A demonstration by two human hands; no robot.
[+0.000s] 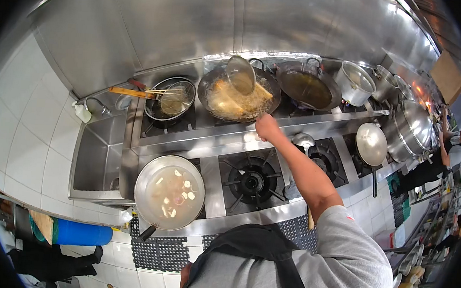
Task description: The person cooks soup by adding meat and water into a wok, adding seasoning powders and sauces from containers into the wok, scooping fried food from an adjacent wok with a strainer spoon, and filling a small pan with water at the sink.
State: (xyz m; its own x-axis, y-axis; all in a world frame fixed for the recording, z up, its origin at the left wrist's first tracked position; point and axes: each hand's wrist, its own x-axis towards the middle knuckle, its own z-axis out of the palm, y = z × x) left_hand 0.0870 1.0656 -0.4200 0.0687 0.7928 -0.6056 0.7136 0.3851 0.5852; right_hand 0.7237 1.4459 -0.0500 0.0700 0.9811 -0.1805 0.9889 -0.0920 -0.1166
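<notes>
My right hand (267, 127) is stretched out over the front edge of the rear burner row, closed in a fist. It grips the handle of a round metal skimmer (240, 75), whose head is raised over a dark wok (209, 83). In that wok, golden pieces of food (237, 103) fry in bubbling oil. The handle is mostly hidden by my fist. My left hand is out of view; only a bit of skin shows beside my apron at the bottom.
Left of the wok, a pan (186, 112) holds a wire strainer (173, 101). A second wok (327, 97) with oil stands right. In front are a pan of pale liquid (154, 208), a bare burner (252, 182) and a steamer pot (410, 130). Other people stand at both sides.
</notes>
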